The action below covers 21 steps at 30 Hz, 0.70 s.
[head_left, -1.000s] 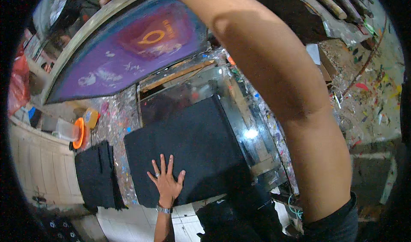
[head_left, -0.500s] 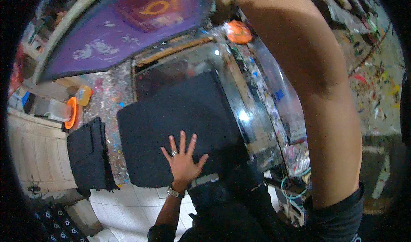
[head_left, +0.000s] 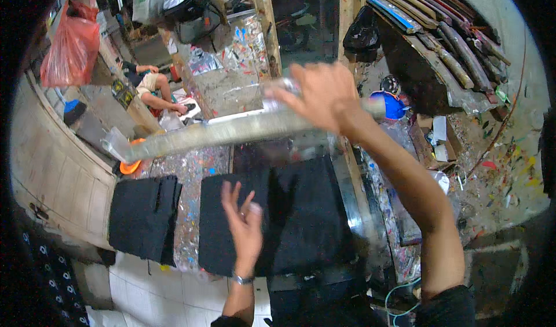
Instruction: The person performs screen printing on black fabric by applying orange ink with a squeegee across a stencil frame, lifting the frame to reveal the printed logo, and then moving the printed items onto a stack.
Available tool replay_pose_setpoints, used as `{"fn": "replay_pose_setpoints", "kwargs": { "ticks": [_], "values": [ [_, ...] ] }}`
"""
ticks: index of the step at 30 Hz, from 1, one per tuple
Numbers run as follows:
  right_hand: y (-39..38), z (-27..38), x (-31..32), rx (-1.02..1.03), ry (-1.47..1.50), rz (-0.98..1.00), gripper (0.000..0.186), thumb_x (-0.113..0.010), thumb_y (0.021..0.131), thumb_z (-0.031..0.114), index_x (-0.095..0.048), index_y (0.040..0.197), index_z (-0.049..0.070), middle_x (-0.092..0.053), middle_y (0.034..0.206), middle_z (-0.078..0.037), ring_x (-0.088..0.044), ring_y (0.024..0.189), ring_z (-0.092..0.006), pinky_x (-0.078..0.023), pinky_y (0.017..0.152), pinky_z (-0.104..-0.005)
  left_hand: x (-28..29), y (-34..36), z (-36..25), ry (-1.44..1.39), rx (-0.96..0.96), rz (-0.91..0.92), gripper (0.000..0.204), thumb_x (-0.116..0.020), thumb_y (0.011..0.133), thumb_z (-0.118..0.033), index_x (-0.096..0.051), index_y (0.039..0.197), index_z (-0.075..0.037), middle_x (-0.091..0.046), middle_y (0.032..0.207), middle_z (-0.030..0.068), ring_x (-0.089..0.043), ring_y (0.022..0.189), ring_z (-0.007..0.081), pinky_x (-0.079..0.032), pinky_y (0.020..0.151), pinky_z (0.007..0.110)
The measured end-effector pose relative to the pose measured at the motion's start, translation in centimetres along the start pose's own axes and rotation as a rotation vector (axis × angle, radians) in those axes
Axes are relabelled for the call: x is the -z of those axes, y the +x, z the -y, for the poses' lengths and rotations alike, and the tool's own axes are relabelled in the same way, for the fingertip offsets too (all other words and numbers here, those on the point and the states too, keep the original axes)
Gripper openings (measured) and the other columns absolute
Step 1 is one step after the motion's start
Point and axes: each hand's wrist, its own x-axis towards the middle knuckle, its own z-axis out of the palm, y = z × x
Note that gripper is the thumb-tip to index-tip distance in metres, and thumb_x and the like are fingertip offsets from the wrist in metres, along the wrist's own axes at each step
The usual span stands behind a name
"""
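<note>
My right hand (head_left: 327, 95) is raised and closed on a wooden-edged printing screen (head_left: 214, 136), which stands up nearly edge-on above the far part of the worktable and is blurred by motion. Just above a flat black cloth piece (head_left: 307, 217), my left hand (head_left: 243, 223) has its fingers apart and nothing in them. The cloth lies on a dark glossy board, mostly covered by it. To its left sits a folded stack of black cloth (head_left: 142, 211) at the table edge.
The paint-spattered worktable (head_left: 188, 234) runs along the left. A blue container (head_left: 394, 104) and a cardboard box (head_left: 437, 142) stand at the right. Several long squeegees (head_left: 457, 55) lie at the far right. Beyond the table a person (head_left: 153, 89) sits; a red plastic bag (head_left: 72, 49) hangs left.
The screen has tilted from showing its purple face to nearly edge-on, with my right hand now visible on it. My left hand has lifted off the cloth. The view has shifted.
</note>
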Motion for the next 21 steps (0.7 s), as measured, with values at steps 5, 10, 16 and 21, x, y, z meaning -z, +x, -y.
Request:
{"fn": "replay_pose_setpoints", "kwargs": {
  "ticks": [5,10,16,21],
  "values": [
    [-15.1,3.2,-4.9,0.115,0.056,0.051,0.038,-0.065,0.085,0.049,-0.067,0.103,0.016,-0.070,0.088,-0.010,-0.069,0.086,-0.0294,-0.031,0.104,-0.0598,0.9,-3.1,1.7,-0.487,0.416,-0.145,0.055,-0.058,0.098,-0.021,-0.029,0.139,0.001,-0.051,0.126,0.0185,-0.063,0.106,0.0294,-0.060,0.082,0.040],
    [-20.5,2.0,-10.2,-0.050,0.320,0.666,0.038,-0.069,0.084,0.041,-0.060,0.113,0.018,-0.070,0.089,-0.012,-0.070,0.081,-0.0337,-0.047,0.091,-0.0532,2.9,-7.4,9.2,-0.477,0.711,-0.115,0.046,-0.057,0.098,-0.014,-0.034,0.133,0.006,-0.053,0.122,0.0205,-0.066,0.099,0.0291,-0.061,0.084,0.039],
    [-21.9,1.6,-13.1,0.293,0.043,0.262,0.041,-0.069,0.079,0.029,-0.057,0.118,0.021,-0.066,0.110,-0.010,-0.068,0.099,-0.0267,-0.047,0.089,-0.0525,2.0,-7.2,8.3,-0.420,0.698,-0.177,0.045,-0.057,0.099,-0.014,-0.034,0.129,0.009,-0.051,0.123,0.0240,-0.065,0.103,0.0334,-0.060,0.084,0.040],
    [-11.0,-4.8,-20.5,0.101,0.088,0.534,0.040,-0.064,0.085,0.046,-0.064,0.106,0.013,-0.068,0.081,-0.014,-0.068,0.076,-0.0337,-0.051,0.069,-0.0471,3.5,-6.6,8.5,-0.261,0.797,0.007,0.043,-0.054,0.100,-0.021,-0.037,0.122,0.012,-0.063,0.102,0.0254,-0.070,0.089,0.0327,-0.061,0.078,0.038]
  ]
}}
